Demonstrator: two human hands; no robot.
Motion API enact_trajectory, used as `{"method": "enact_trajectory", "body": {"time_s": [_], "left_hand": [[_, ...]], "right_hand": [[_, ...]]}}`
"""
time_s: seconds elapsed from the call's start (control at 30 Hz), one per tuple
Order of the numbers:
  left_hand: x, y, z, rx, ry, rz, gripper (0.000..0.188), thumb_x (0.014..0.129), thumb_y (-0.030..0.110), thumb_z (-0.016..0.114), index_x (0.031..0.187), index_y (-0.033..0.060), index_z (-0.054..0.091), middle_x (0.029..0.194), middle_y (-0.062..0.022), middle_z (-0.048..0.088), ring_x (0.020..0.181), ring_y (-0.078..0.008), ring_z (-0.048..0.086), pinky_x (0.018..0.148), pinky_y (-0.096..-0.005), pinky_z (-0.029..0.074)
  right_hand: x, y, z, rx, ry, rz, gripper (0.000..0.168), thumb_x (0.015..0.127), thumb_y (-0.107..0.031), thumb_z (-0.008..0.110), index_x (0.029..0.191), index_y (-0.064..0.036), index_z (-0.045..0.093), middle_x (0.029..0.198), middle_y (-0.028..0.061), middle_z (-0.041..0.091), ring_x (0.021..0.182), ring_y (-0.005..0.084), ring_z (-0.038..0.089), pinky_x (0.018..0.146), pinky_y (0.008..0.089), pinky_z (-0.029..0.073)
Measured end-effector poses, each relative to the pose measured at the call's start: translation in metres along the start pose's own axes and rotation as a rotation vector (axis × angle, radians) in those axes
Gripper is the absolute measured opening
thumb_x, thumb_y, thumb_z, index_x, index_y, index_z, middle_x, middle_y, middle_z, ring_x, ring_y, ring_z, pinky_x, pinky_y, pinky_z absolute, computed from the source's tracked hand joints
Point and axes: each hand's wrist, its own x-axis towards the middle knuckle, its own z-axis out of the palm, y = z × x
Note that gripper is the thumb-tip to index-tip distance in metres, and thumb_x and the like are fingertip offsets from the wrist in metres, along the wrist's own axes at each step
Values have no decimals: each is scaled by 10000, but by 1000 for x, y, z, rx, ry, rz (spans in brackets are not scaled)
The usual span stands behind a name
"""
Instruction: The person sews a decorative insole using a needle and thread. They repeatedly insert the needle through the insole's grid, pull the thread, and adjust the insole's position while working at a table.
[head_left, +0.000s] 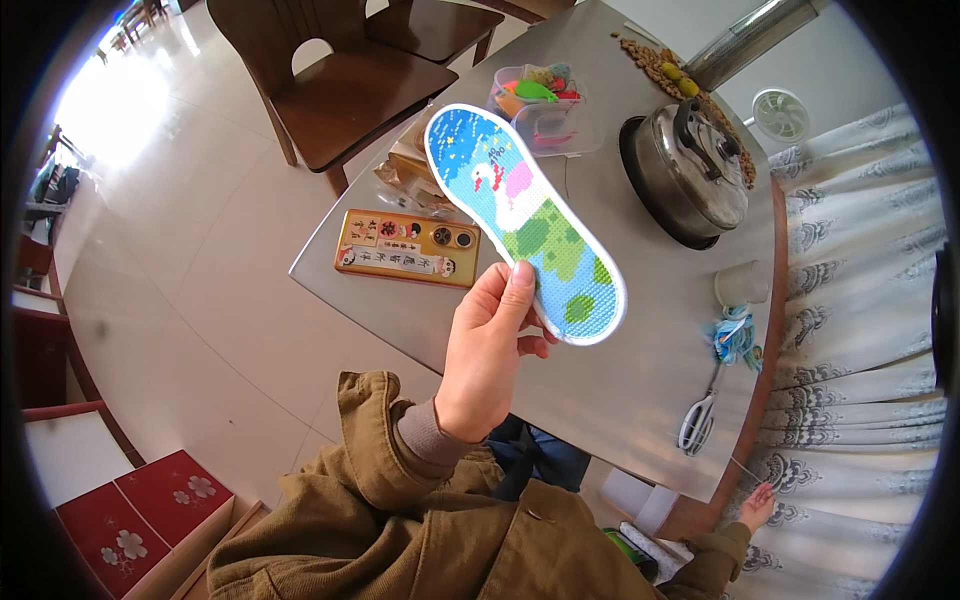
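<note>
My left hand (487, 345) grips a cross-stitched insole (532, 225) by its edge, thumb on top. The insole has a white border and shows a white bird, green patches and a blue background; it is held up above the metal-topped table (600, 397). Out at the lower right, past the table's corner, my right hand (757, 504) has its fingers pinched together at the end of a thin pale thread (744, 469). Scissors (697, 424) with white handles lie near the table's right edge, beside a bundle of blue yarn (735, 337).
A phone in a decorated yellow case (409, 247) lies left of the insole. Behind are a plastic tub of colourful items (536, 94), a lidded metal pot (686, 176) and scattered nuts (645, 56). A pale cup (739, 283) stands near the curtain (840, 300). Wooden chairs (352, 97) adjoin the table.
</note>
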Motion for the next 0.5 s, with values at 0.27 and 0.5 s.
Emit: {"method": "enact_trajectory", "body": {"time_s": [0.27, 0.5], "left_hand": [[-6, -12, 17, 106, -34, 153, 207, 936, 233, 458, 829, 57, 450, 679, -3, 538, 534, -56, 507, 467, -180, 419], [-24, -14, 27, 279, -58, 309, 157, 912, 138, 503, 815, 35, 436, 681, 2, 519, 570, -28, 488, 493, -179, 429]], "right_hand": [[-253, 64, 205, -792, -742, -468, 249, 872, -117, 519, 1098, -23, 472, 819, 17, 481, 727, 101, 458, 690, 237, 423], [-440, 81, 313, -690, -1492, -1061, 280, 676, -89, 730, 921, -47, 603, 634, 17, 442, 527, 166, 437, 449, 274, 359]]}}
